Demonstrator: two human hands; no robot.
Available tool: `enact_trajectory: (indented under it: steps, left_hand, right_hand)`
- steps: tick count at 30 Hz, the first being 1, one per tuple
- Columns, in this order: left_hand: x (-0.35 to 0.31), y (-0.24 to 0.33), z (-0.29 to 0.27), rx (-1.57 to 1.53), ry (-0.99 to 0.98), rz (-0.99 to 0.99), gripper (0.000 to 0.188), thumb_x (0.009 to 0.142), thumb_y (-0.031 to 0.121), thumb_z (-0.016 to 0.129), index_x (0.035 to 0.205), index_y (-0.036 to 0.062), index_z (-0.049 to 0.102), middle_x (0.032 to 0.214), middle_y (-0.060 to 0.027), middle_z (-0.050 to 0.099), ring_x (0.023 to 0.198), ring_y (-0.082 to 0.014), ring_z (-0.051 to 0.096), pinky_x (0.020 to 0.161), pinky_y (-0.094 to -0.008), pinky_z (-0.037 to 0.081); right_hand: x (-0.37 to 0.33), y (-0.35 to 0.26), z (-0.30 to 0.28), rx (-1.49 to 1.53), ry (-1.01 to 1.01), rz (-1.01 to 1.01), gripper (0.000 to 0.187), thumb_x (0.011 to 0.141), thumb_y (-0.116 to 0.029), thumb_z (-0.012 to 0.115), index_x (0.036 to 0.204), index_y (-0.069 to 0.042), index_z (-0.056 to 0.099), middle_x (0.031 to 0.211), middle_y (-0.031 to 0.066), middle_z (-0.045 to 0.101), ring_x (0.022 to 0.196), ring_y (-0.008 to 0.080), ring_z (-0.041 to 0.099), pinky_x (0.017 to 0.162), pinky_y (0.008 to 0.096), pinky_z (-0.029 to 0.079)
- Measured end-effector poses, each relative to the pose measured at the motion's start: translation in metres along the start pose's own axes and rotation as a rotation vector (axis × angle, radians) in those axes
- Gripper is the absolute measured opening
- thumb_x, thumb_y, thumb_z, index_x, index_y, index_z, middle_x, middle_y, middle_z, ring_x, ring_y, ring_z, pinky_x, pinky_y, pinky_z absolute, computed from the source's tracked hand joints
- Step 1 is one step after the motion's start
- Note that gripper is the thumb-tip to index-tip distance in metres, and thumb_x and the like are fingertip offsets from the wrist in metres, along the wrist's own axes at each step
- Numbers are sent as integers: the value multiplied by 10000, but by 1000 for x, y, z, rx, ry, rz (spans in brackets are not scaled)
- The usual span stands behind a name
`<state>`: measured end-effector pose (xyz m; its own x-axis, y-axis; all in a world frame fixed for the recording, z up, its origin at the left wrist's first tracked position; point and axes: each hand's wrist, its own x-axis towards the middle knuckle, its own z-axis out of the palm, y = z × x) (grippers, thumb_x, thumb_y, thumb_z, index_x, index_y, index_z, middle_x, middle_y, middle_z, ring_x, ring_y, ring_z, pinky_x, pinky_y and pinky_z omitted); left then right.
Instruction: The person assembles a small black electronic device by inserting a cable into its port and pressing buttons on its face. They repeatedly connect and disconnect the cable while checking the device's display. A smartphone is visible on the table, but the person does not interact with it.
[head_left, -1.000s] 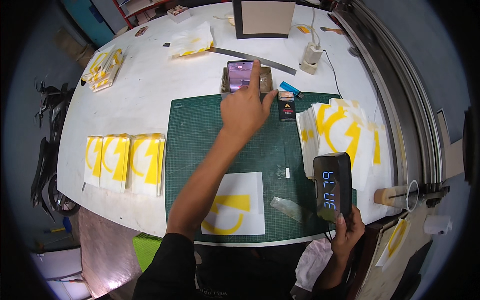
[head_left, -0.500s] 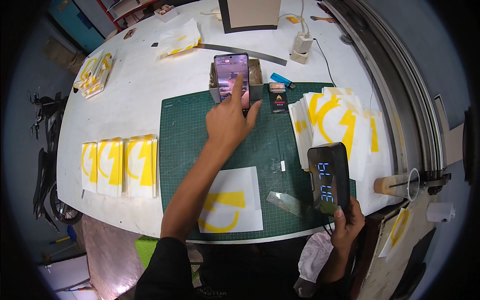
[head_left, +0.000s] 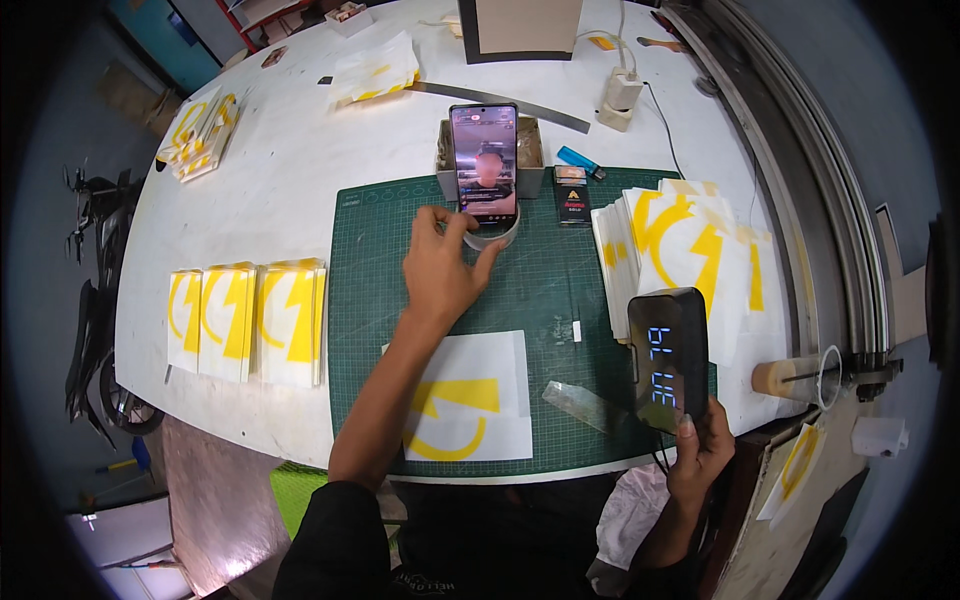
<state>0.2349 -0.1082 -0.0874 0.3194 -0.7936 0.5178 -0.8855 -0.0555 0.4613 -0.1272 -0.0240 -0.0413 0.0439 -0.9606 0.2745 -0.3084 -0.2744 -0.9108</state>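
Observation:
My left hand [head_left: 443, 268] reaches over the green cutting mat [head_left: 380, 290], its fingertips touching a roll of clear tape [head_left: 495, 235] at the foot of an upright smartphone [head_left: 485, 160]. The phone leans on a small grey box [head_left: 528, 160] and its screen is lit. My right hand [head_left: 700, 450] holds a black digital clock [head_left: 668, 358] with blue digits, upright over the mat's near right corner. A white sheet with a yellow cut-out shape [head_left: 462, 408] lies on the mat in front of me.
A fanned stack of yellow-and-white sheets [head_left: 685, 255] lies right of the mat; three neat stacks [head_left: 248, 320] lie left. A small black pack [head_left: 572, 195], a blue lighter [head_left: 578, 160], a metal ruler [head_left: 520, 100], a clear scraper [head_left: 585, 405] and a tape roll on a spindle [head_left: 795, 378] are nearby.
My left hand has drawn back from the phone's screen down to the tape roll below it. My right hand still holds the clock.

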Motion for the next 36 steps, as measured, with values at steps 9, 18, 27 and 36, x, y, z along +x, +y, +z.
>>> enact_trajectory:
  steps: [9,18,27,36]
  left_hand:
    - [-9,-4,11,-42,3,55,193,804,175,841,943,88,740,991,-80,570,795,-238,622,624,-366,549]
    - [-10,-8,14,-37,-10,64,207,800,208,850,930,91,740,965,-83,565,773,-237,633,607,-369,549]
    - [20,1,6,0,107,59,462,861,343,800,1273,166,691,816,-68,591,611,-242,635,529,-374,528]
    - [55,7,2,192,-98,-39,720,955,528,638,1572,243,400,815,-142,702,633,-306,714,500,-421,543]
  right_hand:
    - [0,-3,3,-5,3,14,454,958,-188,649,1277,127,576,850,46,656,652,56,526,567,214,389]
    - [1,-4,5,-25,-45,8,461,965,-193,640,1285,130,567,841,48,655,645,54,525,564,211,388]
    - [-2,-2,3,-13,-40,9,451,963,-172,630,1295,127,565,869,57,659,668,60,530,589,212,394]
    - [-8,-3,-2,51,-74,127,493,985,-214,623,1319,140,547,1131,165,695,988,189,677,880,303,525]
